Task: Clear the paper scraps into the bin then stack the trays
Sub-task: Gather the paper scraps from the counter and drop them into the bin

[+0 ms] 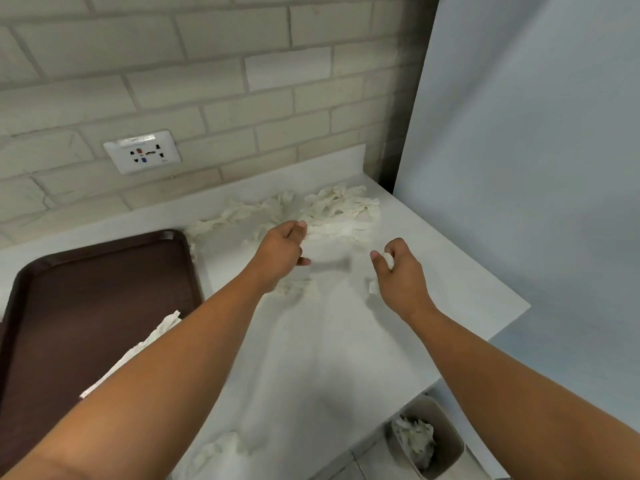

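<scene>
Pale brick wall (214, 64) backs a white worktop (311, 358), with a white socket plate (142, 151) set low in the bricks and a plain blue-grey wall (536, 150) closing the right side.

On the left of the worktop lies a brown tray (86, 289), its far corner close to the brick wall. A white paper strip (162, 327) lies across the tray's right part, partly hidden by the left forearm.

A heap of paper scraps (332, 206) is spread along the back of the worktop, from the tray's corner to the right-hand edge. More loose scraps (294, 287) lie just under the left wrist, and another crumpled clump (221, 448) sits near the front edge.

The left hand (284, 251) reaches over the near edge of the heap, back upward, fingers curled down and thumb sticking out. Whether it grips any paper cannot be told.

The right hand (398, 271) hovers well apart from it, thumb and fingers pinching a small scrap (389, 259). Another bit of paper (373, 287) shows just beside its wrist.

Down on the floor, below the worktop's right front corner, stands a pale bin (453, 455) with binned scraps (415, 438) already inside.
</scene>
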{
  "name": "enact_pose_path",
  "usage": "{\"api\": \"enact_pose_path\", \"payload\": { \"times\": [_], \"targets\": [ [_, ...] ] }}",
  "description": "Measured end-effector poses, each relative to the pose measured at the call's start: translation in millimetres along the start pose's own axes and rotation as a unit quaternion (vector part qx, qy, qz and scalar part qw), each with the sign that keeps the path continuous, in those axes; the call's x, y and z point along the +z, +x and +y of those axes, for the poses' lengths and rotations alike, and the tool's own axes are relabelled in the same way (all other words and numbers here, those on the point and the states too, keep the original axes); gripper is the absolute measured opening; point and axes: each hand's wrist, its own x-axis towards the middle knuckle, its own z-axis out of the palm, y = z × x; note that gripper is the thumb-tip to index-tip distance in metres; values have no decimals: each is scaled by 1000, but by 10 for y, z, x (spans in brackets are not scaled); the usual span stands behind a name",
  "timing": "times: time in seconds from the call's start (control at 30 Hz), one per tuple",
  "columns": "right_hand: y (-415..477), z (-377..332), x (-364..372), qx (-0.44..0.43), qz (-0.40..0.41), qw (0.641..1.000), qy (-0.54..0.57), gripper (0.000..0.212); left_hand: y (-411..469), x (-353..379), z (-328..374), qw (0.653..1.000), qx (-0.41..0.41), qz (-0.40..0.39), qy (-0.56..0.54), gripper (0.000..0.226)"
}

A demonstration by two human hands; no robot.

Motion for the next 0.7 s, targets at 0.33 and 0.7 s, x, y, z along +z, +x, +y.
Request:
{"api": "enact_pose_path", "payload": {
  "times": [0.33,0.7],
  "targets": [
    [-390,528,-1168,43,-52,997,36,15,-681,1358,343,994,-21,-56,-88,19],
    [-1101,1648,-2126,162,-29,986,6,16,-1296,2980,-72,979,-66,-182,69,38]
  ]
}}
